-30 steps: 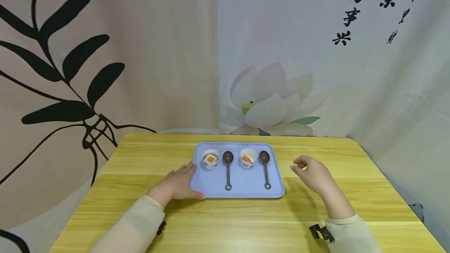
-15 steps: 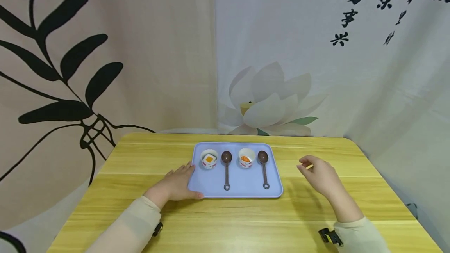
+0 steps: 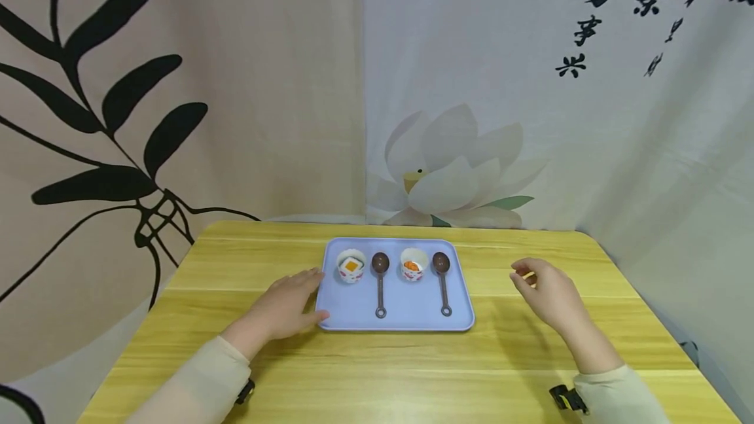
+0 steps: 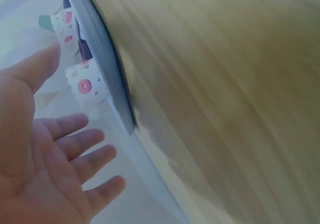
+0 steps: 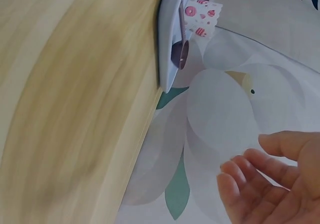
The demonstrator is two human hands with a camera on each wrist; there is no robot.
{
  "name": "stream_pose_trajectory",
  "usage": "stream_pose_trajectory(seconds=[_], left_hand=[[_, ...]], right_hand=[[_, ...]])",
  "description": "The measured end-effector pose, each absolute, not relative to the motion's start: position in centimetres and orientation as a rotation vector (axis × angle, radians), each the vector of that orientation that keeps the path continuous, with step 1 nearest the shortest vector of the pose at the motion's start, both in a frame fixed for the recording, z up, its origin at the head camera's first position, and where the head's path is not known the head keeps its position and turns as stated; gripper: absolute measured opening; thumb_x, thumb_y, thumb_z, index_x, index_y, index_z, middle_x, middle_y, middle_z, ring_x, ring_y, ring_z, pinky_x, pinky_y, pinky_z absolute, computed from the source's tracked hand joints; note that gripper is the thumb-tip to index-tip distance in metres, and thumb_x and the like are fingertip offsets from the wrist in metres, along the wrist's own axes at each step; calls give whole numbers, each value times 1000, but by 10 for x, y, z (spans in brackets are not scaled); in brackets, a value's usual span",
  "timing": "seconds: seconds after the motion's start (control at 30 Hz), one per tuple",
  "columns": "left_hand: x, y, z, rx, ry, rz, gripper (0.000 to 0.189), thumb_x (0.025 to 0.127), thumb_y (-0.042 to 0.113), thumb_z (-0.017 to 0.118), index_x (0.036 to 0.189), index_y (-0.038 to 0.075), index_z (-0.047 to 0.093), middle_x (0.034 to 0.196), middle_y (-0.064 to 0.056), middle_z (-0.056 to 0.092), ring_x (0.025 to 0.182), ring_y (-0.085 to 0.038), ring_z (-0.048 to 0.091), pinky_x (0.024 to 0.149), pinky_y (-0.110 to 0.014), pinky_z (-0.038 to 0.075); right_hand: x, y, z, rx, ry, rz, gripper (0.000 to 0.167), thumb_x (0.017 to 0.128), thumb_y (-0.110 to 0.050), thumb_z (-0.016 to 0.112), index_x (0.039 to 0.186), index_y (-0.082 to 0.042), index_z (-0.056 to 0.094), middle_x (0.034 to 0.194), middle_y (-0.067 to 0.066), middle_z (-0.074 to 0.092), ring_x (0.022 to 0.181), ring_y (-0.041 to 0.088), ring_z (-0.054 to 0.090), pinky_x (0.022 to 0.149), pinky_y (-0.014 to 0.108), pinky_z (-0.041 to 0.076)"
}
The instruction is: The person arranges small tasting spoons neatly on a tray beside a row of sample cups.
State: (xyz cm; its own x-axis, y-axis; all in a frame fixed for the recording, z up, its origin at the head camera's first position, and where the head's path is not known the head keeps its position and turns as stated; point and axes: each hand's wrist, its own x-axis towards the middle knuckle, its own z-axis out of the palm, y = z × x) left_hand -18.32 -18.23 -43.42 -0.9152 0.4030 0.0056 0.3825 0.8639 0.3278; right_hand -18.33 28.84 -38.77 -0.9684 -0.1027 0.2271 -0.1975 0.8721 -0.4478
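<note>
A light blue tray lies on the wooden table. On it, from left to right, are a paper cup with a white and orange piece inside, a brown spoon, a second paper cup holding orange pieces, and another brown spoon. My left hand is at the tray's left edge, fingers spread and fingertips right at the rim. Right of the tray, my right hand hovers over the table with loosely bent fingers and nothing in it. Both wrist views show bare palms.
The yellow wooden table extends around the tray on all sides. Behind it hangs a pale curtain printed with dark leaves, a lotus and black characters. A dark curved object shows at the lower left edge.
My left hand has drawn back slightly to the left, its thumb sliding off the tray's front corner. My right hand has moved right, away from the tray. The tray and its contents stay in place.
</note>
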Motion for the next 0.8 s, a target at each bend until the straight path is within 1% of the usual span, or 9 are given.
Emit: stream_pose_trajectory(seconds=[0.23, 0.43, 0.6, 0.8], left_hand=[[-179, -192, -431, 689, 3130, 436, 76, 92, 47, 70, 146, 0, 47, 153, -22, 42, 141, -43, 37, 115, -61, 27], [-177, -199, -427, 704, 3203, 373, 77, 92, 51, 67, 146, -1, 47, 152, -23, 43, 142, -44, 36, 115, -62, 24], [-174, -204, -420, 685, 3233, 359, 78, 93, 52, 66, 148, 0, 46, 154, -23, 40, 143, -45, 32, 116, -63, 20], [-176, -211, -412, 661, 3246, 340, 82, 92, 56, 64, 151, 3, 42, 157, -22, 35, 146, -43, 27, 117, -63, 17]], right_hand=[[-179, 301, -385, 222, -2836, 684, 31, 101, -19, 61, 121, 3, 65, 110, 17, 68, 93, 34, 68, 72, 50, 56], [-181, 310, -382, 244, -2806, 658, 30, 101, -19, 60, 122, 2, 65, 109, 19, 68, 89, 35, 68, 70, 49, 56], [-182, 316, -379, 281, -2761, 634, 29, 101, -18, 61, 122, 2, 65, 111, 21, 67, 87, 35, 68, 72, 50, 57], [-183, 324, -378, 328, -2708, 571, 27, 98, -13, 64, 121, 2, 65, 114, 24, 65, 87, 36, 68, 69, 50, 58]])
